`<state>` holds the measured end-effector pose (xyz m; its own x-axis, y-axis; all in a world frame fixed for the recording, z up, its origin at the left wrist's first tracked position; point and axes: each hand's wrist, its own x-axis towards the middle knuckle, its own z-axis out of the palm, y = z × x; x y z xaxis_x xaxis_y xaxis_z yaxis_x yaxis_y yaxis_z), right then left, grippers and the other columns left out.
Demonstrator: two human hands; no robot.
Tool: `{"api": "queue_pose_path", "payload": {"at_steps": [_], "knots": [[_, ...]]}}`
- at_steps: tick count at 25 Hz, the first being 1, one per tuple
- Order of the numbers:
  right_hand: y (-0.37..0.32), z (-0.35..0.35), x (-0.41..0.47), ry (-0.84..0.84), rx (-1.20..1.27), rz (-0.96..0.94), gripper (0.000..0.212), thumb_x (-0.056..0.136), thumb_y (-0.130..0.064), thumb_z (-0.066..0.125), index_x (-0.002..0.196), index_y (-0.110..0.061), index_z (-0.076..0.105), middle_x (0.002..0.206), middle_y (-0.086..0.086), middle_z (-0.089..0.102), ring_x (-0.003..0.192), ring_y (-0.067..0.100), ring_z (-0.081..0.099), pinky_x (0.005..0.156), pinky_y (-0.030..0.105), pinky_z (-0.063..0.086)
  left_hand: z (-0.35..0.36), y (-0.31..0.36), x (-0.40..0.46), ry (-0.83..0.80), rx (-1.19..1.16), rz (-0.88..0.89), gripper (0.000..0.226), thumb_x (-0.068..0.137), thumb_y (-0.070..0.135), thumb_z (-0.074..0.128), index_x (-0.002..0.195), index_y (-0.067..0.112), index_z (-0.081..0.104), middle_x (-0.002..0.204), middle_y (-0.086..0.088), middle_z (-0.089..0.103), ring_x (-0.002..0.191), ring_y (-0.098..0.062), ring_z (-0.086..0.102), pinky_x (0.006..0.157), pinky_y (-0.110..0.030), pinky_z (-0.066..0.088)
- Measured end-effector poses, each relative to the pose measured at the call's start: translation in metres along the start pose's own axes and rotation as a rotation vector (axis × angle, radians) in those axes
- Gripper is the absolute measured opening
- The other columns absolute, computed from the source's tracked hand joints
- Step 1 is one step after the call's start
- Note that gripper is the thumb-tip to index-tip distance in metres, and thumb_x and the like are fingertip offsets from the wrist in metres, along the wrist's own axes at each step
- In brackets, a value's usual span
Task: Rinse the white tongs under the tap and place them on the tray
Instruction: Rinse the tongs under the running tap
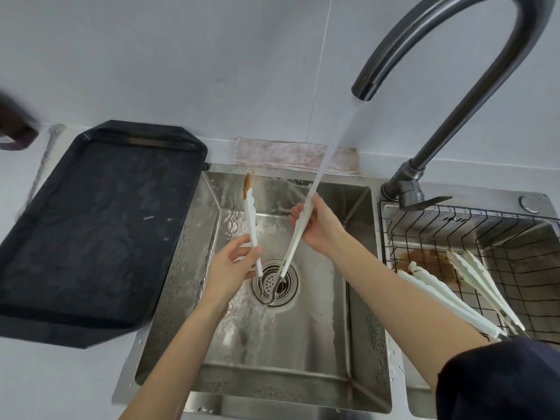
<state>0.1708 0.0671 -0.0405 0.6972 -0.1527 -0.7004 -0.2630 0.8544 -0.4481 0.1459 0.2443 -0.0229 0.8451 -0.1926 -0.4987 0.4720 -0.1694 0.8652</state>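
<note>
I hold a pair of white tongs (251,219) spread wide in a V over the steel sink (363,328), its metal hinge low above the drain (275,283). My left hand (231,268) grips the left arm, whose tip carries a brown smear. My right hand (318,227) grips the right arm, which lies in the stream of water falling from the dark tap (424,34). The black tray (100,225) lies on the counter left of the sink, wet and with nothing on it.
A wire basket (454,225) sits in the right basin and holds more white tongs (448,298) beside a brown stain. A pinkish cloth (272,154) lies behind the sink. The tap's lever (424,201) points right. A dark object (15,131) is at the far left.
</note>
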Motion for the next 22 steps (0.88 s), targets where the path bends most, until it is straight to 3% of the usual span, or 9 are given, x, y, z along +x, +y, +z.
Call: {"api": "queue_pose_path", "payload": {"at_steps": [2, 6, 9, 12, 17, 19, 22], "knots": [[-0.001, 0.004, 0.001, 0.061, -0.009, -0.03, 0.026, 0.094, -0.035, 0.05, 0.081, -0.013, 0.054, 0.051, -0.002, 0.038, 0.047, 0.01, 0.037, 0.048, 0.02, 0.043, 0.002, -0.001, -0.002, -0.012, -0.021, -0.034, 0.022, 0.085, 0.016, 0.063, 0.105, 0.024, 0.058, 0.085, 0.001, 0.069, 0.077, -0.013, 0.067, 0.055, -0.012, 0.054], [-0.002, 0.013, -0.006, 0.174, -0.188, -0.037, 0.036, 0.088, -0.047, 0.054, 0.068, -0.017, 0.052, 0.039, -0.005, 0.036, 0.036, 0.008, 0.033, 0.035, 0.018, 0.034, 0.004, -0.004, -0.003, -0.023, -0.06, -0.12, 0.023, 0.088, 0.017, 0.058, 0.11, 0.014, 0.062, 0.083, 0.002, 0.069, 0.064, -0.004, 0.068, 0.063, -0.017, 0.058], [-0.003, 0.014, -0.006, 0.202, -0.239, -0.02, 0.047, 0.086, -0.058, 0.048, 0.061, -0.018, 0.046, 0.044, -0.005, 0.035, 0.036, 0.008, 0.033, 0.034, 0.017, 0.033, 0.007, -0.009, -0.002, -0.048, -0.042, -0.148, 0.023, 0.089, 0.016, 0.056, 0.11, 0.012, 0.063, 0.084, 0.001, 0.069, 0.06, -0.001, 0.068, 0.07, -0.021, 0.057], [-0.005, 0.009, -0.006, 0.116, -0.219, -0.032, 0.042, 0.091, -0.052, 0.043, 0.066, -0.019, 0.05, 0.056, -0.006, 0.041, 0.041, 0.006, 0.035, 0.041, 0.017, 0.034, 0.01, -0.012, 0.0, -0.066, -0.039, -0.167, 0.021, 0.09, 0.016, 0.054, 0.109, 0.012, 0.063, 0.083, 0.001, 0.069, 0.057, 0.001, 0.068, 0.072, -0.023, 0.056], [-0.007, 0.001, -0.009, -0.036, -0.174, -0.066, 0.036, 0.099, -0.034, 0.037, 0.077, -0.016, 0.06, 0.067, -0.004, 0.048, 0.058, 0.008, 0.042, 0.059, 0.02, 0.038, 0.014, -0.015, 0.0, -0.086, -0.06, -0.197, 0.013, 0.091, 0.014, 0.052, 0.088, 0.017, 0.064, 0.081, 0.0, 0.068, 0.055, -0.001, 0.069, 0.074, -0.027, 0.054], [-0.008, 0.004, -0.01, -0.044, -0.121, -0.043, 0.035, 0.1, -0.03, 0.037, 0.078, -0.015, 0.059, 0.062, -0.006, 0.055, 0.055, 0.006, 0.049, 0.058, 0.018, 0.041, 0.014, -0.016, 0.0, -0.083, -0.075, -0.201, 0.011, 0.091, 0.014, 0.052, 0.092, 0.016, 0.063, 0.082, -0.001, 0.069, 0.056, -0.001, 0.069, 0.076, -0.029, 0.054], [-0.008, 0.01, -0.007, 0.048, -0.139, -0.025, 0.041, 0.1, -0.035, 0.034, 0.07, -0.018, 0.056, 0.042, -0.009, 0.052, 0.036, 0.002, 0.046, 0.046, 0.016, 0.038, 0.013, -0.017, 0.0, -0.083, -0.077, -0.198, 0.016, 0.091, 0.013, 0.053, 0.105, 0.015, 0.06, 0.087, -0.002, 0.069, 0.058, -0.002, 0.07, 0.068, -0.025, 0.057]]}}
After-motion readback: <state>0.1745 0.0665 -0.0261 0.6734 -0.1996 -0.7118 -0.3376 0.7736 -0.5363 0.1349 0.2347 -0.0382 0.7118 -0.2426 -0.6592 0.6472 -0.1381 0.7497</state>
